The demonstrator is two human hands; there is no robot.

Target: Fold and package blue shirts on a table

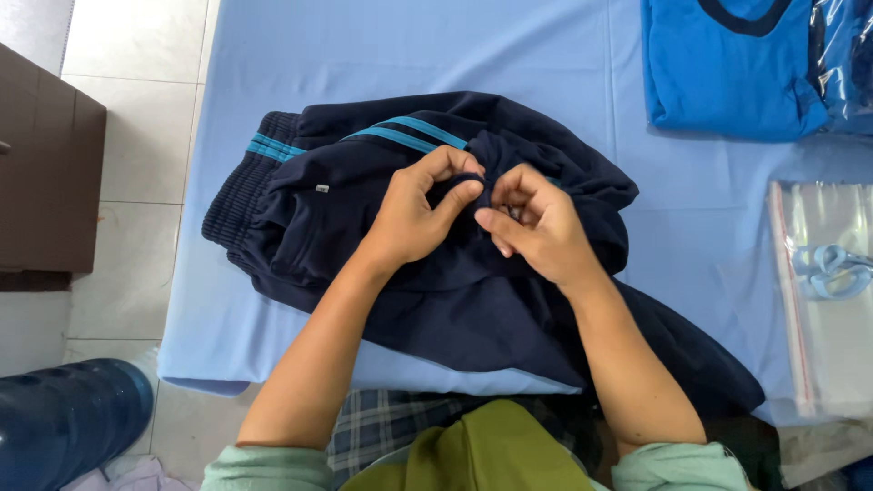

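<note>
A table draped in a light blue cloth (382,55) fills most of the view, standing on a pale tiled floor (127,109), with a dark brown cabinet (45,164) off to one side and a large blue water bottle (64,423) lying near the table's corner. At the cloth's middle lies a pair of navy track trousers (346,236), loosely folded, its ribbed elastic waistband (238,186) turned toward the cabinet and twin turquoise stripes (409,135) running along the upper fold; one dark leg trails off the near edge toward the person. At the far corner sits a folded bright blue shirt (727,73) with a dark neckline, next to something wrapped in clear plastic (846,64). Near the side edge lies a flat transparent bag (823,300), and light blue-handled scissors (832,270) rest on it. Both hands meet over a bunched ridge of the navy fabric: the left hand (414,218) is curled nearly closed, thumb and forefinger pinching a small fold, while the right hand (536,227) is likewise pinched shut on the cloth just beside it, with something small at its fingertips that is too tiny to identify. It looks like close work on one spot of the garment, perhaps a loose thread or a tag; any further handling would seem to call for a steady, fine pinch with the fabric held taut between the two hands.
</note>
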